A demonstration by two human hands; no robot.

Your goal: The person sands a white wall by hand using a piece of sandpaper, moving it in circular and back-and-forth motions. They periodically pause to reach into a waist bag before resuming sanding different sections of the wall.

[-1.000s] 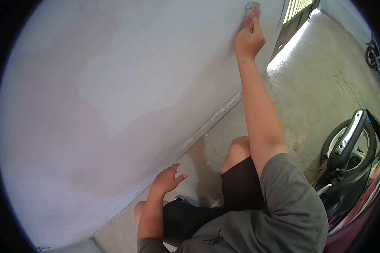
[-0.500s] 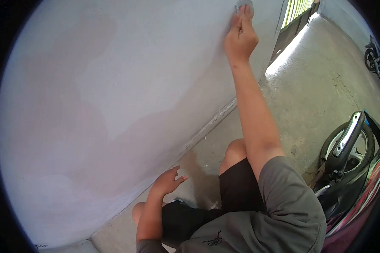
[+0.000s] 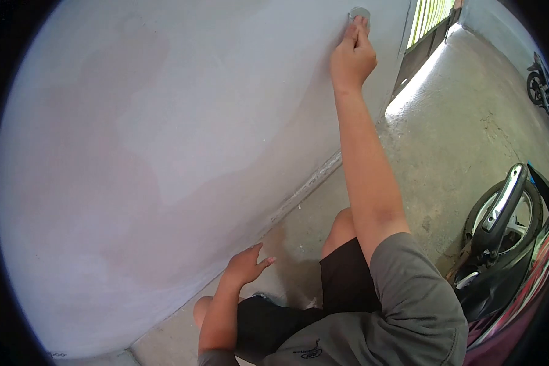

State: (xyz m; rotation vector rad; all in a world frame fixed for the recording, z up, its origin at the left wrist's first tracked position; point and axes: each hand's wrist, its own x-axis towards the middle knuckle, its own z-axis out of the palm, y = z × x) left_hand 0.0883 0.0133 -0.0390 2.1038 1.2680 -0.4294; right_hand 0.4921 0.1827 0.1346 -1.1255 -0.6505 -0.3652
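Far up the pale wall [image 3: 207, 122], my right hand [image 3: 354, 61] reaches out with the arm nearly straight. Its fingers close on a small, flat, grey rounded piece [image 3: 362, 12] held against the wall surface; most of it is behind the fingertips, and I cannot tell its exact kind. My left hand [image 3: 245, 266] hangs low, near the bottom edge of the wall and above my knee. Its fingers and thumb are apart, with nothing in them.
Darker, damp-looking patches [image 3: 110, 226] spread over the wall. A motorbike wheel [image 3: 518, 213] stands on the concrete floor [image 3: 433, 177] at my right. Another motorbike [image 3: 540, 88] is farther back. A slatted gate [image 3: 430, 24] lies past the wall's end.
The whole view has shifted slightly, and both hands appear a little lower and to the right. My right hand keeps the grey piece at the wall; my left hand stays open.
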